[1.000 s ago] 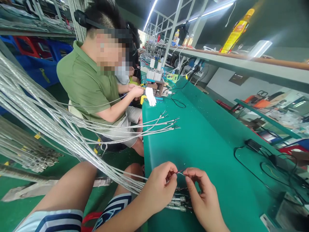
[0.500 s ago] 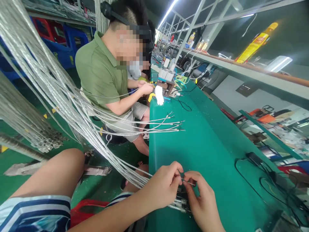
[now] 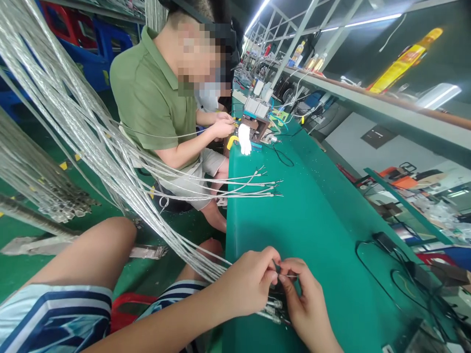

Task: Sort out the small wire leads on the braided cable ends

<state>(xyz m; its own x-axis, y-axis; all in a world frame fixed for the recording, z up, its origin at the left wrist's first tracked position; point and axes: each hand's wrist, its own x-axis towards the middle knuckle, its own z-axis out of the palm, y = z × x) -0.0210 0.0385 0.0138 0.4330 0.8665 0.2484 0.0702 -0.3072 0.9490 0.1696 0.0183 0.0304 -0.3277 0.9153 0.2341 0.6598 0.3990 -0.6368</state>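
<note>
Over the near edge of the green table, my left hand [image 3: 253, 282] is closed in a pinch at a cable's end. My right hand [image 3: 307, 301] pinches the same thin wire [image 3: 292, 276] just beside it, and the fingertips nearly meet. A bundle of silvery braided cables [image 3: 184, 250] sweeps in from the upper left and passes behind my left forearm. Below my hands lie several cable ends [image 3: 273, 311], partly covered by my wrists. Further along the table edge rest several cables with stripped, dark-tipped wire ends [image 3: 270, 189].
A co-worker in a green shirt [image 3: 147, 93] sits further along, holding a cable near a bench machine [image 3: 255, 115] with a white glove [image 3: 245, 139]. Black adapters and cords [image 3: 386, 242] lie at right. A shelf [image 3: 353, 98] with bottles runs above the table [image 3: 294, 220].
My hands keep the same pinch, with the thin wire slightly more level between them. The view has shifted a little; the co-worker's hands stay near the machine.
</note>
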